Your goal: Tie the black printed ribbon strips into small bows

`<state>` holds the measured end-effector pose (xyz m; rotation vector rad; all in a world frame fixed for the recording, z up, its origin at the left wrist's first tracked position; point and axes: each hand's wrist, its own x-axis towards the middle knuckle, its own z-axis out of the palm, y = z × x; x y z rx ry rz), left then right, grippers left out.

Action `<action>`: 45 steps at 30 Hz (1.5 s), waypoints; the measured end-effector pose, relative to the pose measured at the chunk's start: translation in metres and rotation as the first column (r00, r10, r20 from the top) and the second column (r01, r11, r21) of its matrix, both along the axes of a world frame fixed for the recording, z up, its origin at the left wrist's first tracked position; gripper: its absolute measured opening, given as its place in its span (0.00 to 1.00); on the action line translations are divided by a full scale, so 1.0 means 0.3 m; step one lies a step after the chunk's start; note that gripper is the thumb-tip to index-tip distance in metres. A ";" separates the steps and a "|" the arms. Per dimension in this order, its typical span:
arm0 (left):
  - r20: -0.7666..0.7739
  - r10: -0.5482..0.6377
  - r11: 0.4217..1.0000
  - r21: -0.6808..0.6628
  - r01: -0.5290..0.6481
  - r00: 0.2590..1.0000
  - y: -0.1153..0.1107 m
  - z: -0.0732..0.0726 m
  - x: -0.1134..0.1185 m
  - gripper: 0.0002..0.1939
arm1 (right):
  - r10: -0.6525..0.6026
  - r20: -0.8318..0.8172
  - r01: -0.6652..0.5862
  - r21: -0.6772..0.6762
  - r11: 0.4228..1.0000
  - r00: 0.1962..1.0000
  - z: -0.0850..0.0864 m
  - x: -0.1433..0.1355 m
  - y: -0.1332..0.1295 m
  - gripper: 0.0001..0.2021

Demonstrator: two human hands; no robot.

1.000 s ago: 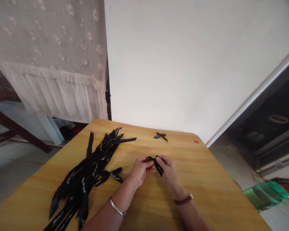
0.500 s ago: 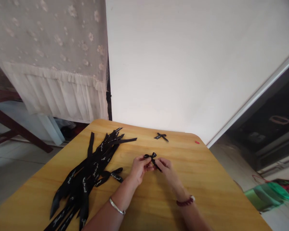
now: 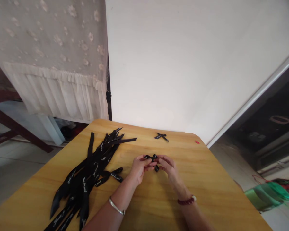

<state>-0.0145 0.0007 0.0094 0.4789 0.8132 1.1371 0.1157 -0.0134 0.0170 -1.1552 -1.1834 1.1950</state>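
Observation:
Above the middle of the wooden table, my left hand (image 3: 140, 167) pinches a small black ribbon bow (image 3: 154, 158) with white lettering. My right hand (image 3: 168, 166) is at the bow's right side, its fingers slightly curled and apart near a loop and the hanging tail; whether a fingertip touches the ribbon is hard to tell. Left of my hands lies a pile of black printed ribbons (image 3: 93, 170), with a looped ribbon (image 3: 115, 175) at its right edge. A finished-looking black bow (image 3: 161, 136) rests near the table's far edge.
The wooden table (image 3: 207, 179) stands against a white panel (image 3: 183, 64). A small red piece (image 3: 197, 141) lies near its far right corner. A green translucent container (image 3: 267, 195) is beyond the right edge. At left are a lace curtain (image 3: 57, 64) and dark red wooden legs (image 3: 19, 128).
My right hand has loosened from the ribbon tail and shifted slightly right, its fingers wider apart. The tail now hangs below the bow. My left hand keeps its pinch.

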 end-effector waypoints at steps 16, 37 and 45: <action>-0.039 -0.072 0.995 0.068 0.075 0.997 -0.014 -0.005 0.018 0.08 | -0.143 0.175 0.124 0.113 0.986 0.974 -0.030 -0.016 0.012 0.14; -0.123 0.154 0.987 0.064 -0.147 0.980 -0.013 -0.032 0.057 0.11 | -0.226 0.351 0.145 0.242 0.959 0.909 -0.055 -0.047 -0.003 0.11; 0.097 -0.074 0.996 -0.039 0.078 0.993 -0.016 0.003 0.017 0.10 | -0.197 0.271 0.151 0.183 0.972 0.942 -0.024 -0.027 0.002 0.11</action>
